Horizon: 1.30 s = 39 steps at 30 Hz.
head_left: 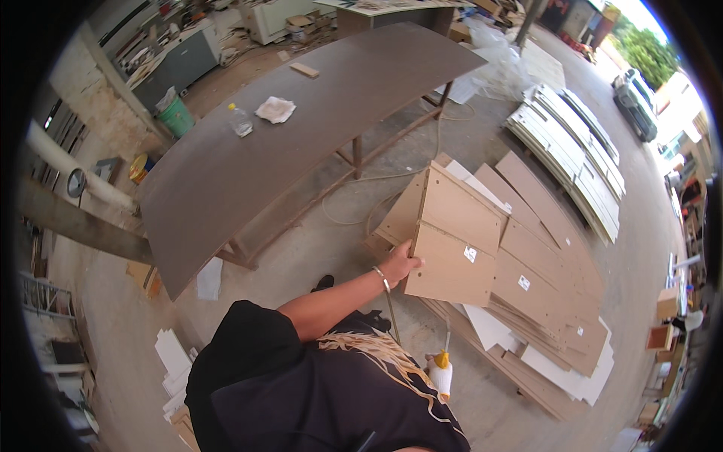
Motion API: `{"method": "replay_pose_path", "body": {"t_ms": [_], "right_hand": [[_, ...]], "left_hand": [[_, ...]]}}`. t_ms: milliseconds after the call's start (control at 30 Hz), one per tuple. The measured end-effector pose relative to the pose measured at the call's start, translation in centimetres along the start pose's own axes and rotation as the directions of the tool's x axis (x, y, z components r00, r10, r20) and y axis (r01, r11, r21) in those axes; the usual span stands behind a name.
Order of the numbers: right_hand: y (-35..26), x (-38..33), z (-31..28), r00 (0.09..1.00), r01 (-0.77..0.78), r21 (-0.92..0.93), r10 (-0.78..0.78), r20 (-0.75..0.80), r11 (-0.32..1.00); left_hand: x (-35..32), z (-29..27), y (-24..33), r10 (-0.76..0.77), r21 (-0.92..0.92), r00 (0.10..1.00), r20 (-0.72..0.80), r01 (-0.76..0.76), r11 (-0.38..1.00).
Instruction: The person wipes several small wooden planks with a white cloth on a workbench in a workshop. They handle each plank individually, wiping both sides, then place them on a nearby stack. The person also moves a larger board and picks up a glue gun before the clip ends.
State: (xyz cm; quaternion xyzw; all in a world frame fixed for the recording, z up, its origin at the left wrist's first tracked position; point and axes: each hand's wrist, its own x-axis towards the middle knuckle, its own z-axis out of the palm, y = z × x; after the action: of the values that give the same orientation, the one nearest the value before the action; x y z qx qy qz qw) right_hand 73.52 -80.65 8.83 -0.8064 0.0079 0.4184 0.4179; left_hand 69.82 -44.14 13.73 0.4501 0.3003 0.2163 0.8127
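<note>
My left hand (400,264), bare with a bangle at the wrist, grips the left edge of a brown wooden panel (452,267). The panel is tilted above a spread pile of similar boards (538,279). It has small round holes, a groove across it and a white label. Low on the right, my right hand (440,379) looks to be in a white glove, its fingers closed around a yellow air blow gun (437,359). A thin metal nozzle rises from the gun towards the boards. The right forearm is hidden beside my dark shirt.
A long brown table (301,143) stands ahead left, carrying a plastic bottle (240,120), a crumpled cloth (276,110) and a wood strip (304,70). A hose (354,224) lies on the floor between table and boards. White panels (568,154) are stacked at far right.
</note>
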Motion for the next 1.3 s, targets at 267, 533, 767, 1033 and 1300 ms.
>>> {"method": "replay_pose_path", "body": {"t_ms": [267,533,767,1033,1300], "right_hand": [[-16.6,1.7,12.6,0.693,0.721,-0.516,-0.483,0.536,0.462],[-29.1,0.6,31.5,0.651,0.587,-0.544,0.051,0.758,0.6],[-25.1,4.2,36.6,0.689,0.692,-0.642,-0.037,0.724,0.33],[-22.4,4.3,36.9,0.685,0.721,-0.648,-0.106,0.721,0.246],[-21.9,3.0,30.8,0.773,0.627,-0.671,-0.209,0.599,0.395]], "left_hand": [[-7.2,-21.2,5.8,0.188,0.098,0.945,-0.267,-0.167,0.981],[-18.9,-41.9,7.2,0.142,-0.259,0.787,-0.6,-0.359,0.897],[-26.4,-55.5,4.0,0.015,-0.371,0.625,-0.78,-0.482,0.793],[-24.5,-65.7,4.5,-0.064,-0.363,0.617,-0.785,-0.372,0.854],[-20.9,-69.5,8.9,0.108,0.172,0.134,-0.985,0.733,0.659]]}}
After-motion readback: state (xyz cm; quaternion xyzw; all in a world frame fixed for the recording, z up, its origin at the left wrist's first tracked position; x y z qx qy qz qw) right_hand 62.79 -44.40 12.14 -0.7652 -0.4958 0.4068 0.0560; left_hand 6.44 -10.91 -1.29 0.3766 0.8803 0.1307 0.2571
